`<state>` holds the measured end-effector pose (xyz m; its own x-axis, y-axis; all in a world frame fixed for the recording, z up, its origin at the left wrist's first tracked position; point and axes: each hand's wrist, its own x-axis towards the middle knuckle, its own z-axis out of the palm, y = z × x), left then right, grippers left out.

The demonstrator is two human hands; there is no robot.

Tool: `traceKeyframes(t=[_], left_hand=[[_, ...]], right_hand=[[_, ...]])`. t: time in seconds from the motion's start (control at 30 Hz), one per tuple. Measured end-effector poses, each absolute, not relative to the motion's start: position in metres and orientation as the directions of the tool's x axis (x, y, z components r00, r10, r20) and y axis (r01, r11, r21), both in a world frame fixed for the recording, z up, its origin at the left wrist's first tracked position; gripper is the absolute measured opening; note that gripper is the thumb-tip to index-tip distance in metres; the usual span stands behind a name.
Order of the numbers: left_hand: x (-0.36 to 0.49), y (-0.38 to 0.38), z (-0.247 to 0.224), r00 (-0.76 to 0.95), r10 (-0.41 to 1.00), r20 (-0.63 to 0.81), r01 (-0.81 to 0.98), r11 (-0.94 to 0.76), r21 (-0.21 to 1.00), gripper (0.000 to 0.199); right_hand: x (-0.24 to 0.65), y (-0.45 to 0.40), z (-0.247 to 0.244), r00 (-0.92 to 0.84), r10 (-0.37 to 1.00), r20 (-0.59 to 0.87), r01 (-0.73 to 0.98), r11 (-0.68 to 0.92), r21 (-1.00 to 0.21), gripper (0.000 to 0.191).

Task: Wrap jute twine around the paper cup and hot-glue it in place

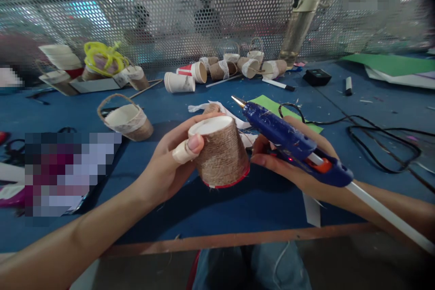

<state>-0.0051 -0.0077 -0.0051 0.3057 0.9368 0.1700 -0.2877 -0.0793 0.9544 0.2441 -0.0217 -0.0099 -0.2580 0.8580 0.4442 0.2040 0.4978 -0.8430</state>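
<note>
In my left hand is a paper cup wrapped in brown twine, with a white end up and a red rim showing at the bottom. A bandage circles the thumb. My right hand grips a blue hot glue gun, its metal nozzle pointing up and left above the cup. A long white glue stick sticks out of its back. The fingers of my right hand are close to the cup's right side; whether they touch it I cannot tell. White lace ribbon lies behind the cup.
A twine-wrapped basket with a handle stands left. Several more lie at the back near paper cups, beside a clear bottle. A black cord loops at right. Green paper lies behind the glue gun. Perforated metal mesh backs the table.
</note>
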Motion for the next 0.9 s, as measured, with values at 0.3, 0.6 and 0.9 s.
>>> traceKeyframes(t=[0.3,0.6,0.9], left_hand=[[-0.0022,-0.0083,-0.0034,0.288,0.944,0.161,-0.267,-0.082,0.960,0.062],[-0.0021,-0.0086,-0.0046,0.294,0.942,0.159,-0.292,-0.069,0.954,0.061],[-0.0035,-0.0083,-0.0038,0.327,0.935,0.134,-0.362,-0.007,0.932,0.061]], right_hand=[[0.2436,-0.0224,-0.0111,-0.253,0.863,0.437,0.201,0.489,-0.849,0.023],[0.2420,-0.0230,-0.0115,-0.281,0.867,0.411,0.104,0.454,-0.885,0.026],[0.2460,-0.0208,-0.0157,-0.296,0.857,0.421,0.132,0.473,-0.871,0.033]])
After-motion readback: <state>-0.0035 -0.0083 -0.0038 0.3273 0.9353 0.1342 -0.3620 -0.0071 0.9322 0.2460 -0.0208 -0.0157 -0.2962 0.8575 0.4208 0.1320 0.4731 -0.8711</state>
